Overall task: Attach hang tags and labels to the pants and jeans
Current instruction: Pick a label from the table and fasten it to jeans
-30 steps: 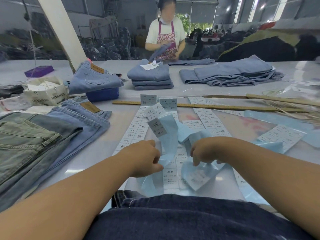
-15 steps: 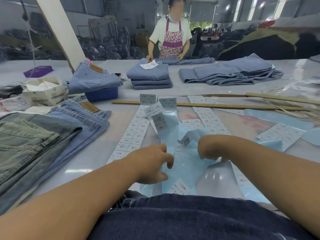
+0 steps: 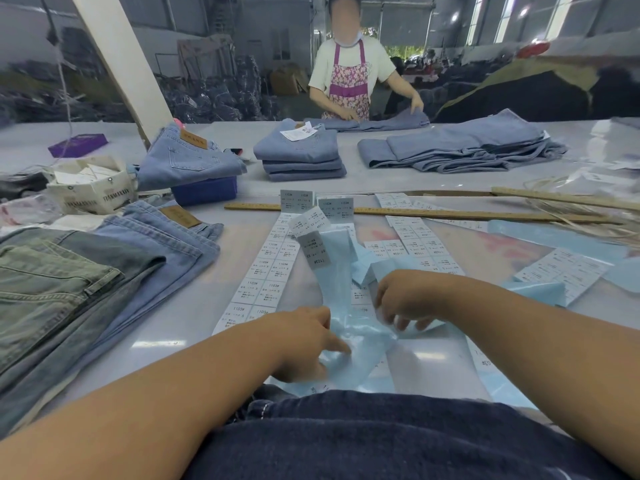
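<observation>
Big grey desk [image 3: 173,327] takes up most of my view, and it's busy. On my left there's a pile of jeans [image 3: 104,271], olive-grey pair on top of light blue ones, brown waistband patch showing. Across the far side there's a folded stack of blue pants [image 3: 301,157] with a white tag lying on top, a looser heap of pants [image 3: 460,147] to its right, and a person in a floral apron [image 3: 348,84] handling more denim at the edge. A long wooden ruler [image 3: 450,213] runs across the middle.

Closer in, strips of white size labels [image 3: 266,271] lie flat in columns, more sheets off to the right. The task's own thing at this moment is the pale blue backing strip [image 3: 341,271], running from the ruler down to the near edge, right between my hands, with a couple of grey labels stuck near its upper end.

Left hand [image 3: 304,341]: fingers mostly straight, forefinger pressing down on the blue strip, so the grip is open. Right hand [image 3: 405,299]: fingers curled down over the strip's other fold; I can't tell if it's actually pinching it, bit blurry.
</observation>
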The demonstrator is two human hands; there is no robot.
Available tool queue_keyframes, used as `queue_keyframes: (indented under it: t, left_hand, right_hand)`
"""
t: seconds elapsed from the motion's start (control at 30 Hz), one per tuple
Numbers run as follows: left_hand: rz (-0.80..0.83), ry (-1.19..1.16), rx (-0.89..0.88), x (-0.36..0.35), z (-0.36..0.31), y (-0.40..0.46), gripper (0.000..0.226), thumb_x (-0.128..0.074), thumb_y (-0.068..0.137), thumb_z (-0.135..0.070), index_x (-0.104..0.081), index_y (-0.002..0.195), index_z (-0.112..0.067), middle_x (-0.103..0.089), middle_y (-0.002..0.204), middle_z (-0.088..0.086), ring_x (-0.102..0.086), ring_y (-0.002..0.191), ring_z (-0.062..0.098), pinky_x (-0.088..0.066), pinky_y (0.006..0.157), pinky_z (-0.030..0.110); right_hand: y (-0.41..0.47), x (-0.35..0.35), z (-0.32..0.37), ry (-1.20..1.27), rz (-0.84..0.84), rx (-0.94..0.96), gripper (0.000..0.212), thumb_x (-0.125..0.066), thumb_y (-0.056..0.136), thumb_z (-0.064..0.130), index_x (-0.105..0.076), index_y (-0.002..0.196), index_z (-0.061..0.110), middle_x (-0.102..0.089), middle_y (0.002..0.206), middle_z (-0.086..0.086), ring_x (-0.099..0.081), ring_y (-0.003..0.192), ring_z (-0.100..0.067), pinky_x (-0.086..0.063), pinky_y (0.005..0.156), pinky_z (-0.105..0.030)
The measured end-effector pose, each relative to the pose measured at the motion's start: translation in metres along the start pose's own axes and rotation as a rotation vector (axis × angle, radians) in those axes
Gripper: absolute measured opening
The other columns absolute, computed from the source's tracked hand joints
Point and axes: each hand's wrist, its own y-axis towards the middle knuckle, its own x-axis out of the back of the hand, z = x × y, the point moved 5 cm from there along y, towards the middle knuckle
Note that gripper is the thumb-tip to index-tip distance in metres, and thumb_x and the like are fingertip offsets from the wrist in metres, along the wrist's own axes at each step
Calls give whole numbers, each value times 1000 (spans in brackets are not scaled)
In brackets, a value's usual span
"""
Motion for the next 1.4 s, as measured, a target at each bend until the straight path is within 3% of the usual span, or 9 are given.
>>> queue_keyframes:
  t: [0.1, 0.13, 0.23, 0.3, 0.4, 0.67, 0.8, 1.1, 1.4]
  left_hand:
    - [47, -9, 10, -1, 0, -1, 42, -46, 97, -40, -47, 138, -49, -29, 109, -9, -36, 122, 16, -38, 98, 38]
    - [46, -21, 12, 0, 0, -1, 41, -46, 97, -40, -49, 137, -49, -29, 108, -9, -37, 121, 15, -37, 96, 37]
    - [38, -39, 19, 0, 0, 0, 39, -47, 96, -43, -52, 134, -49, -31, 106, -11, -38, 110, 13, -37, 91, 34]
    - [33, -51, 21, -1, 0, 1, 38, -48, 95, -44, -54, 132, -49, -33, 107, -11, -36, 105, 11, -37, 89, 34]
    - [35, -57, 22, -1, 2, 1, 35, -49, 94, -45, -55, 129, -50, -34, 107, -10, -37, 106, 12, -39, 94, 37]
    - [23, -89, 30, -3, 5, 5, 33, -49, 93, -47, -57, 126, -50, -36, 106, -10, -41, 101, 12, -38, 90, 34]
    - [4, -118, 50, -4, 6, 4, 32, -51, 93, -46, -58, 125, -48, -37, 104, -11, -43, 99, 12, -36, 87, 31]
    - [23, -110, 56, -2, 4, 0, 40, -46, 95, -48, -50, 135, -45, -42, 133, -7, -40, 103, 11, -37, 96, 35]
    - [-98, -159, 35, 8, 2, 0, 36, -51, 95, -41, -54, 131, -42, -46, 128, -14, -48, 97, 7, -38, 84, 28]
  right_hand:
    - [-14, 7, -9, -281, -28, -125, 32, -42, 101, 15, -50, 130, 4, -62, 100, -11, -63, 79, -23, -50, 58, -27]
    - [-16, 6, -11, -299, 3, -145, 35, -45, 101, 18, -49, 133, 4, -61, 107, -11, -64, 89, -25, -48, 61, -28]
    - [-19, 4, -10, -234, 55, -129, 36, -53, 98, 15, -54, 133, 5, -55, 137, -13, -53, 126, -29, -46, 93, -33]
    - [-18, 0, -10, -212, 88, -125, 38, -53, 98, 15, -52, 135, 4, -50, 143, -14, -47, 132, -30, -40, 103, -35]
    - [-17, -8, -10, -244, 137, -119, 47, -48, 102, 24, -41, 145, 7, -41, 151, -13, -42, 135, -30, -37, 105, -37]
    - [-3, -29, -4, -189, 261, -90, 56, -57, 95, 31, -41, 145, 16, -45, 146, -13, -60, 114, -34, -51, 97, -45]
    - [2, -29, -5, -150, 247, -80, 58, -58, 93, 34, -40, 145, 16, -46, 145, -13, -68, 97, -28, -57, 88, -43]
    - [4, -24, -26, -131, 234, -178, 67, -61, 89, 34, -35, 148, 16, -47, 144, -19, -70, 93, -33, -59, 82, -45]
    - [-1, -13, -29, -128, 186, -174, 68, -60, 89, 36, -34, 149, 15, -54, 136, -18, -71, 91, -32, -58, 84, -48]
